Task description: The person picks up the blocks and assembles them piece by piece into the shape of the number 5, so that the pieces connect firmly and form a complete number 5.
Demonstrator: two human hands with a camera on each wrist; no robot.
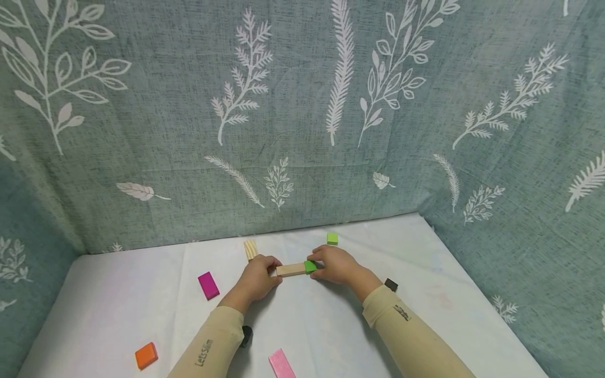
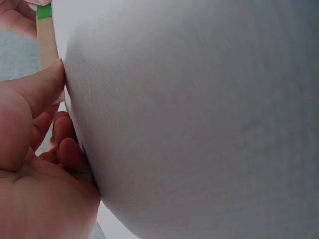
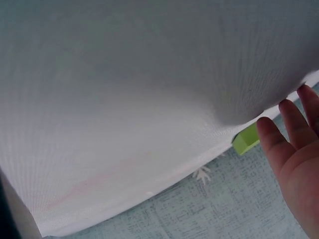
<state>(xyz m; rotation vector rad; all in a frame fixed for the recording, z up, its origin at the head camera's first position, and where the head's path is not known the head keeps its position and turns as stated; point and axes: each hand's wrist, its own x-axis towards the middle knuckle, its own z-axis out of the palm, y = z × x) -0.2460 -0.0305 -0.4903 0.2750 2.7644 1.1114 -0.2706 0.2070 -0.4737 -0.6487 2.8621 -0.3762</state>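
A plain wooden block (image 1: pixel 290 270) lies on the white cloth with a green block (image 1: pixel 310 266) set against its right end. My left hand (image 1: pixel 259 275) pinches the wooden block's left end, thumb on the near side and fingers on the far side. Around the green block, the thumb and fingers of my right hand (image 1: pixel 336 264) close from the right. The left wrist view shows the thumb beside the wooden block (image 2: pixel 47 45), and the green block (image 2: pixel 44 12) beyond it. In the right wrist view, only the other fingers of the right hand (image 3: pixel 299 149) appear; its grip is hidden.
Behind the hands are a striped wooden block (image 1: pixel 250 249) and a light green block (image 1: pixel 332 239). Magenta (image 1: pixel 208 285) and orange (image 1: pixel 146 356) blocks lie left, a pink block (image 1: pixel 282 363) in front. Black pieces show beside the left sleeve (image 1: pixel 208 344) and right sleeve (image 1: pixel 411 331). Patterned curtains (image 1: pixel 302 131) surround the table.
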